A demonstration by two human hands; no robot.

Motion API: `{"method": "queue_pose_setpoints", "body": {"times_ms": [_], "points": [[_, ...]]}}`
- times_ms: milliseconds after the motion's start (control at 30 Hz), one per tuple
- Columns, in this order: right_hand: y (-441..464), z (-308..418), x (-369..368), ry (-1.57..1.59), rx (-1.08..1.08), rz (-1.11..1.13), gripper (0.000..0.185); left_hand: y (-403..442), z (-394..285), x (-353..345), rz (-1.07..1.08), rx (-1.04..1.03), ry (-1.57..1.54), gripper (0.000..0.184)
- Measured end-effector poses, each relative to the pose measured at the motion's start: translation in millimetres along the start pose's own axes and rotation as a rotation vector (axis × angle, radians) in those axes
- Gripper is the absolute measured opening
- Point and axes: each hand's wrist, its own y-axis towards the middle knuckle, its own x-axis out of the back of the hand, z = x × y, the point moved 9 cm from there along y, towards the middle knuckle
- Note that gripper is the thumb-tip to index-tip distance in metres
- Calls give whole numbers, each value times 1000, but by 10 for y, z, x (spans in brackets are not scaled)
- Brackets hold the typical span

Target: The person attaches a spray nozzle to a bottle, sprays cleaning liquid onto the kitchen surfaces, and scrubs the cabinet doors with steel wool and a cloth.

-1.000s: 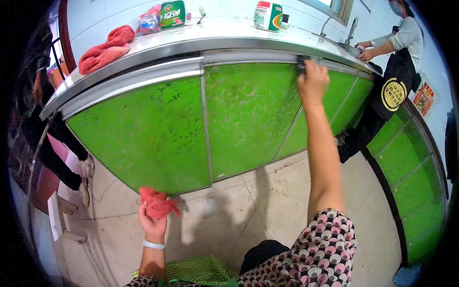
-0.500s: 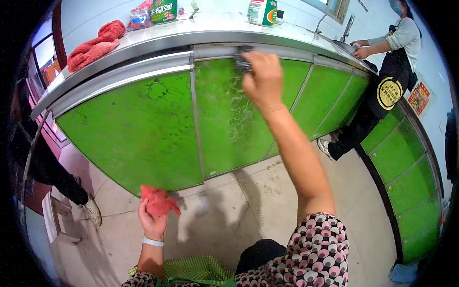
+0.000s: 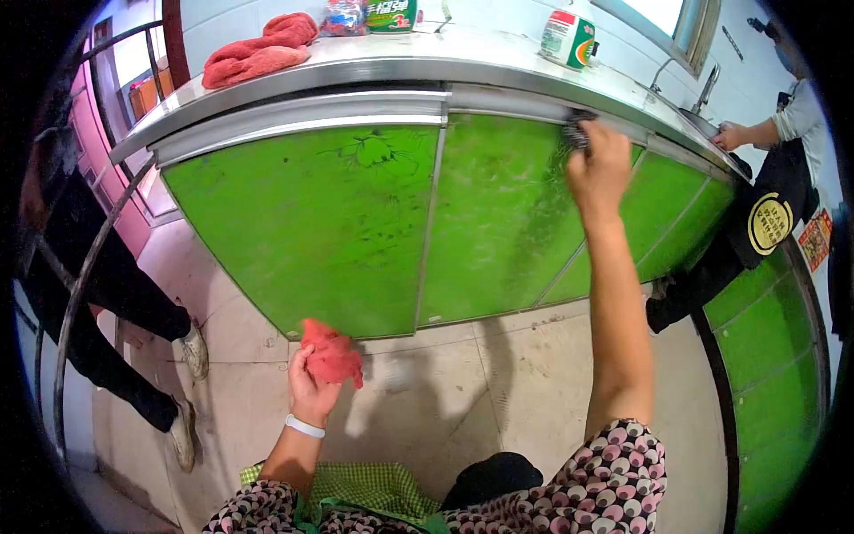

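My right hand [image 3: 600,169] is closed around a dark scouring pad, likely steel wool [image 3: 576,131], pressed near the top edge of a green cabinet door [image 3: 507,214]. Pale smeary streaks mark that door's surface. Low in front of the cabinet, my left hand [image 3: 311,389] grips a crumpled red cloth [image 3: 331,354], apart from the doors. To the left, another green door [image 3: 294,231] carries a dark flower pattern. A metal strip [image 3: 302,120] runs along its top.
On the countertop [image 3: 427,55] lie a folded red towel [image 3: 260,52], a green package [image 3: 391,14] and a white-and-green bottle [image 3: 567,37]. One person [image 3: 783,169] stands at the sink on the right. Another person's legs [image 3: 124,329] are at the left, behind a metal rail [image 3: 84,276].
My right hand has slid along the cabinet's upper edge to the right with the scouring pad. The view has shifted, and the person on the left shows more. My left hand still holds the red cloth.
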Motion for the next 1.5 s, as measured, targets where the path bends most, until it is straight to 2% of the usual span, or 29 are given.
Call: {"method": "queue_pose_setpoints", "body": {"times_ms": [167, 200, 300, 400, 467, 567, 633, 667, 733, 800, 900, 967, 1033, 1067, 1100, 1167, 1200, 1233, 1300, 1367, 1433, 1467, 1500], "points": [[238, 1332, -136, 391, 239, 14, 46, -8, 44, -124, 56, 9, -2, 32], [287, 1463, -164, 349, 174, -9, 45, -9, 43, -116, 43, 1, -12, 33], [306, 1324, -162, 424, 87, -61, 45, -25, 99, -220, 49, 16, -9, 33], [271, 1378, -70, 396, 338, -20, 44, -51, 91, -233, 37, 2, -13, 34], [234, 1269, -106, 295, 379, -38, 46, -56, -6, -109, -5, -49, -26, 35], [211, 868, -43, 130, 180, 35, 46, -6, -4, -20, 8, -48, -30, 37], [136, 863, -3, 140, 173, 2, 44, -66, 110, -101, -25, 109, -1, 38], [136, 1002, -30, 159, 178, 5, 44, -63, 24, -48, -39, 74, -1, 38], [221, 1213, 85, 220, 228, 4, 44, -68, 186, -136, 37, 131, -20, 38], [255, 1520, -88, 329, 295, 20, 43, 64, 131, 70, -49, 68, -55, 38], [277, 1563, -144, 422, 301, -1, 40, 15, -76, -57, -62, -32, -63, 38], [88, 1334, -267, 417, 322, -4, 39, 97, -112, -66, -77, -29, -58, 39], [102, 1272, -517, 477, 303, 99, 36, 49, -214, -172, -120, -64, -37, 40], [-137, 977, -594, 514, 330, 6, 31, -42, -324, -126, -170, -126, -53, 40], [-131, 1060, -597, 564, 331, -10, 26, -60, -347, -107, -191, -152, -66, 39], [-294, 948, -881, 554, 286, 49, 24, -16, -467, -65, -227, -190, -99, 38], [-246, 1072, -933, 582, 287, 9, 25, -33, -555, -204, -165, -215, -86, 37], [-420, 868, -931, 542, 228, -5, 27, 66, -548, -422, -81, -179, -15, 36], [-452, 923, -1076, 594, 214, -20, 29, 34, -757, -561, -127, -286, -88, 34], [-442, 913, -1139, 391, 220, -7, 34, 114, -892, -636, -176, -354, -136, 32], [-442, 985, -853, 357, 221, 26, 36, 180, -804, -755, 88, -303, -199, 30], [-393, 1096, -883, 346, 244, 95, 37, 177, -798, -709, 53, -342, -224, 30], [-418, 1052, -968, 363, 250, 102, 37, 267, -807, -710, -130, -347, -335, 31]]}}
